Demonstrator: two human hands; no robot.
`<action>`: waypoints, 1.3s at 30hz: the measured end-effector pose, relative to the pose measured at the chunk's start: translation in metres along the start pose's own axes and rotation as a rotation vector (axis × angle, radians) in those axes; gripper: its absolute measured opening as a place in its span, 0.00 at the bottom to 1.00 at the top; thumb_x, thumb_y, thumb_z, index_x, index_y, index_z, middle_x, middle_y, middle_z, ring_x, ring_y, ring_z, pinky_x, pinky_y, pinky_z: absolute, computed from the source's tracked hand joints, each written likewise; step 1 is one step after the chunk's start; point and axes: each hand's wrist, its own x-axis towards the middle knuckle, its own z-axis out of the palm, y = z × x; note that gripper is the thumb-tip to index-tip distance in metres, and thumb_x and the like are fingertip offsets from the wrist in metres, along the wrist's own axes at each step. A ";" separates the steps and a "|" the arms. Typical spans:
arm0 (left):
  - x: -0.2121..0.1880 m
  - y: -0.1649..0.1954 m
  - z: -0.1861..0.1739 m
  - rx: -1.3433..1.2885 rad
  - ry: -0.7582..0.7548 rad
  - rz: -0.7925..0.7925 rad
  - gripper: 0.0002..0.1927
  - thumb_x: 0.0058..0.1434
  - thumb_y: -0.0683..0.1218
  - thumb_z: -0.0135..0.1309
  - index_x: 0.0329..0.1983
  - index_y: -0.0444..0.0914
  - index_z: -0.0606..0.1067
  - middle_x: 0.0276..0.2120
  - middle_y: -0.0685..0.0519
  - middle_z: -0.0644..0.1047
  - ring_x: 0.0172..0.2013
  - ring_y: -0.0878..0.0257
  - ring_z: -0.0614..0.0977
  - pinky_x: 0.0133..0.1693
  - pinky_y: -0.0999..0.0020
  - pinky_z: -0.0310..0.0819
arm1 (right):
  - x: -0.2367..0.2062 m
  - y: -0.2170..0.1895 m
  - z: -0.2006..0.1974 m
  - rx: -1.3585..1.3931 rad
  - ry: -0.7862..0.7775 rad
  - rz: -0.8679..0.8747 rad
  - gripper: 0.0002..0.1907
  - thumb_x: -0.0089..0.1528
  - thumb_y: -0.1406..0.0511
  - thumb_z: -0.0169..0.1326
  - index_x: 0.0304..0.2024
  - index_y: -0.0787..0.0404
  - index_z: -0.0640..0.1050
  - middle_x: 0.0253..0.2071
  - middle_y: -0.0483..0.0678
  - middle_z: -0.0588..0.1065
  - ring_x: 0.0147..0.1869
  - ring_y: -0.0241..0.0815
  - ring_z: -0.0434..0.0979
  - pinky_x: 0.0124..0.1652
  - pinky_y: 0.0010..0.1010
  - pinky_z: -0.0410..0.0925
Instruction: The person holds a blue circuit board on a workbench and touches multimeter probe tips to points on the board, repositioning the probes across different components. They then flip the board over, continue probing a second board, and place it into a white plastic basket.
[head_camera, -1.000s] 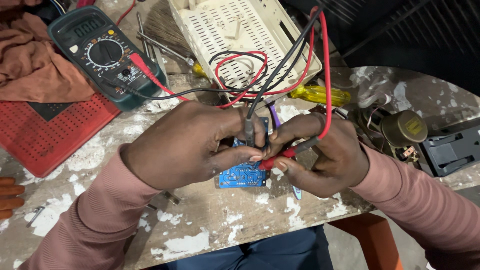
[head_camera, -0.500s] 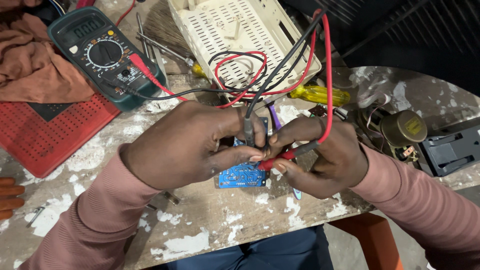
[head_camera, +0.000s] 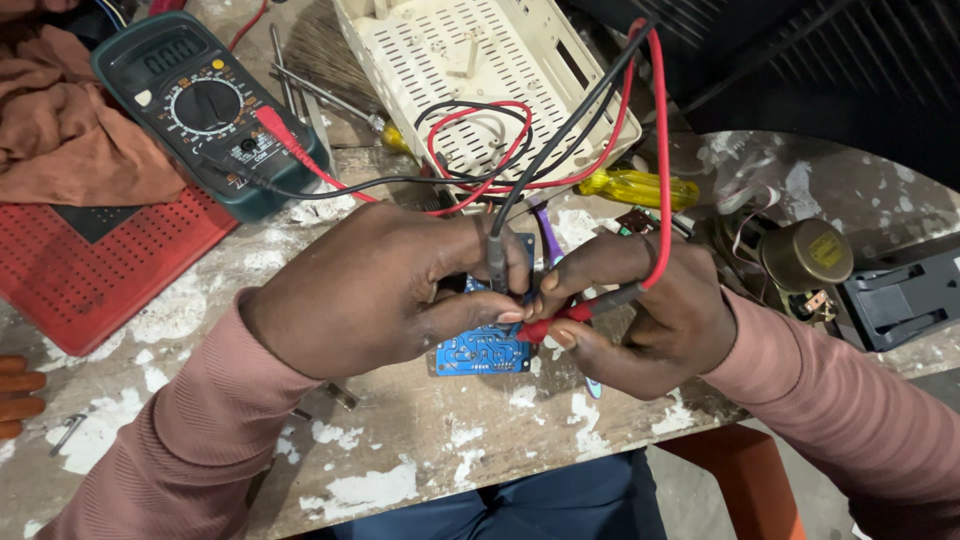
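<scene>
While pressed together over the blue circuit board (head_camera: 482, 348) on the table (head_camera: 400, 450), left hand (head_camera: 370, 295) pinching the black probe (head_camera: 496, 262), right hand (head_camera: 650, 315) gripping the red probe (head_camera: 560, 318); no shift since a second ago, so probing goes on steady; beyond, yellow screwdriver (head_camera: 635, 187), cream casing (head_camera: 480, 70), green multimeter (head_camera: 200, 110).

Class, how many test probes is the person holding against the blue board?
2: the black probe in the left hand, the red probe in the right hand, both tips meeting over the circuit board.
</scene>
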 end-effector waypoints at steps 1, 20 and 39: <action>0.000 0.000 0.000 0.006 0.005 0.004 0.12 0.60 0.51 0.64 0.40 0.41 0.78 0.27 0.51 0.81 0.22 0.56 0.83 0.25 0.63 0.72 | 0.000 0.000 0.000 0.005 0.000 0.005 0.15 0.60 0.69 0.63 0.46 0.67 0.74 0.38 0.51 0.81 0.39 0.40 0.86 0.38 0.26 0.76; 0.001 0.002 -0.001 -0.027 -0.019 0.044 0.11 0.62 0.50 0.62 0.43 0.42 0.77 0.31 0.52 0.82 0.27 0.55 0.83 0.30 0.63 0.74 | -0.004 0.002 0.001 0.031 -0.006 -0.018 0.18 0.60 0.68 0.63 0.49 0.66 0.72 0.41 0.53 0.81 0.42 0.41 0.87 0.41 0.28 0.77; 0.000 0.005 -0.009 0.003 -0.020 0.032 0.12 0.60 0.49 0.64 0.44 0.42 0.78 0.26 0.50 0.80 0.24 0.52 0.82 0.26 0.62 0.71 | -0.003 0.002 0.001 0.052 -0.023 0.034 0.18 0.61 0.69 0.63 0.49 0.65 0.70 0.41 0.51 0.82 0.45 0.41 0.88 0.42 0.27 0.79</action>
